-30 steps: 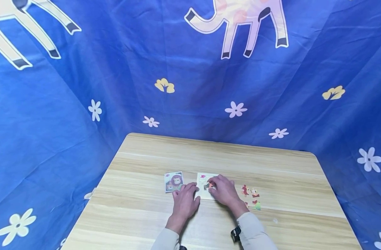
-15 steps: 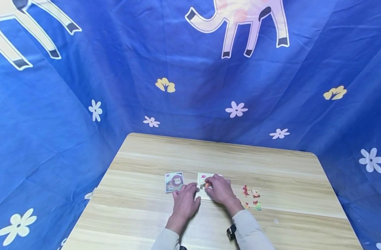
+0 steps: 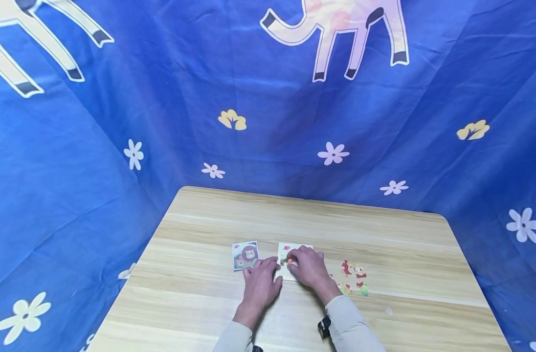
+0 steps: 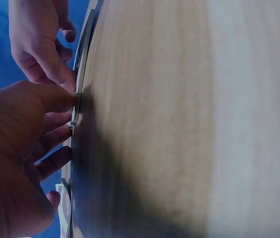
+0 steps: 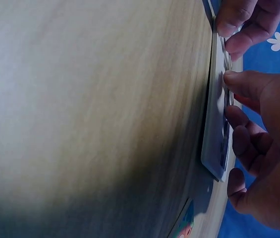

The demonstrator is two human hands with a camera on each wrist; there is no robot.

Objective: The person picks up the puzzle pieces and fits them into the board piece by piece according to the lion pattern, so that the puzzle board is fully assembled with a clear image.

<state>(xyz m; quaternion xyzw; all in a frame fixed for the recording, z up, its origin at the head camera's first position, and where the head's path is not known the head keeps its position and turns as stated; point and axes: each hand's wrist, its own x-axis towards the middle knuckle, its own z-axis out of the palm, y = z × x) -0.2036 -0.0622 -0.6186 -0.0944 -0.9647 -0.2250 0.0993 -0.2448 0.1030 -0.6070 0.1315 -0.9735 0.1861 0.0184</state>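
Note:
My left hand (image 3: pixel 260 283) rests by the left edge of a white puzzle board (image 3: pixel 286 274), its fingertips touching that edge. In the left wrist view, the thumb and fingers of the left hand (image 4: pixel 11 148) lie along the board's side. Over the board, my right hand (image 3: pixel 310 268) pinches a small orange and dark puzzle piece (image 3: pixel 290 260) between thumb and index finger, low against the surface. The right hand hides the board's right part. In the right wrist view, the board (image 5: pixel 213 136) lies flat under the fingertips, seen nearly edge-on.
Several loose puzzle pieces (image 3: pixel 346 268) in red, white and green lie to the right of the board. A lion picture card (image 3: pixel 249 254) lies to the left, partly behind the left hand. Blue patterned cloth (image 3: pixel 268 146) hangs beyond the wooden table (image 3: pixel 294 212).
My right hand has shifted slightly left across the board with the puzzle piece, then nearly stopped. More of the loose pieces now shows beside the right wrist. The left hand has stayed in place.

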